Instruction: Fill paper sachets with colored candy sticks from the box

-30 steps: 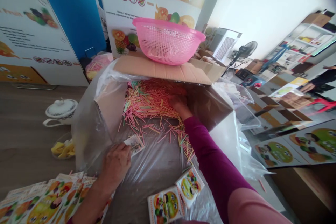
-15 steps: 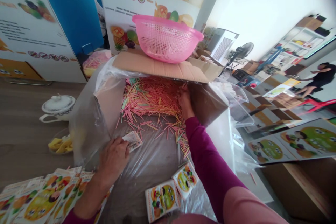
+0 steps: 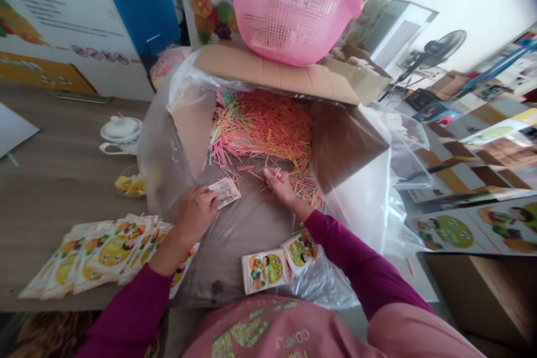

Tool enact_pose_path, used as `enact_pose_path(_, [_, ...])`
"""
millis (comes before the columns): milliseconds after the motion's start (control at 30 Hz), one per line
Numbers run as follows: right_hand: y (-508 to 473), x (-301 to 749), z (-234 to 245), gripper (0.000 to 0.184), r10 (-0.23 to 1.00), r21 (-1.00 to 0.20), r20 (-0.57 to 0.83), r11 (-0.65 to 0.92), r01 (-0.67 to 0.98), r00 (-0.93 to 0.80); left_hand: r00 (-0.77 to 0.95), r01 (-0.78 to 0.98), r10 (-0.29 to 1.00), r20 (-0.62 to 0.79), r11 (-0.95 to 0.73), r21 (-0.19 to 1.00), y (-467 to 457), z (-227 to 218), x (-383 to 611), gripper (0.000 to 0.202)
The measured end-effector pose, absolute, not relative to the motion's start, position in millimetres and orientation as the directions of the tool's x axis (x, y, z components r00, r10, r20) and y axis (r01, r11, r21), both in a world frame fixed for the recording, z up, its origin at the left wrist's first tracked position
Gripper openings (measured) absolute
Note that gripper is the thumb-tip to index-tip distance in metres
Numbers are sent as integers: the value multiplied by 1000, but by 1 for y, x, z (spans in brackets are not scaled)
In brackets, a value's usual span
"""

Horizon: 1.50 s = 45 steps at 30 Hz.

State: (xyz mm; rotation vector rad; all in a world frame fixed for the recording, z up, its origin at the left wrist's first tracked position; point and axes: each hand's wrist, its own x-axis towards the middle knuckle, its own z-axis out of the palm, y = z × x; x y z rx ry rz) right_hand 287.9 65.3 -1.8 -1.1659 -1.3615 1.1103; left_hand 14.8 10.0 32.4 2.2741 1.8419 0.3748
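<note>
"Pink, yellow and green sticks (image 3: pixel 260 128): where did they lie?"

"Heaped inside the cardboard box (image 3: pixel 272 75), with loose ones strewn just in front of its open mouth."

"And the right hand (image 3: pixel 279 183)?"

"Also before the box's mouth, among the strewn sticks, its bent fingers drawn narrow around some pinkish-red sticks (image 3: pixel 277 174). I couldn't tell how many."

"What did the left hand (image 3: pixel 196 215) have?"

"A small printed paper packet (image 3: pixel 225 192), gripped by one end in curled fingers, near the box's front left. I couldn't tell whether the packet was open."

"Anything else around the box?"

"A pink plastic colander (image 3: pixel 293 11) sat on its top flap. Two stacks of fruit-printed packets (image 3: pixel 266 271) lay well in front of it, larger printed packets (image 3: pixel 111 251) overlapped to its front left, and a lidded white pot (image 3: pixel 121 133) stood to its left."
</note>
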Motion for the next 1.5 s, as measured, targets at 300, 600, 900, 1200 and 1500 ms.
enact_pose_path(300, [64, 284, 18, 70, 996, -999, 50, 50, 0, -72, 91, 624, 981, 170, -189, 758, 3, 38, 4, 14])
enact_pose_path(600, [22, 241, 97, 80, 981, -979, 169, 156, -131, -95, 37, 248, 987, 156, -160, 955, -10, 37, 55, 18])
enact_pose_path(900, [8, 254, 82, 67, 900, -952, 234, 288, 99, -369, -5, 85, 974, 225, -224, 971, -14, 29, 64, 20])
enact_pose_path(1200, [-7, 253, 90, 66, 854, -980, 187, 195, -34, -485, 148, -203, 988, -45, 75, 976, -24, 31, 88, 31])
enact_pose_path(1500, [18, 355, 76, 56, 942, -408, -101, 254, 877, -319, 49, 658, 993, 103, -110, 745, -112, 36, -11, 27])
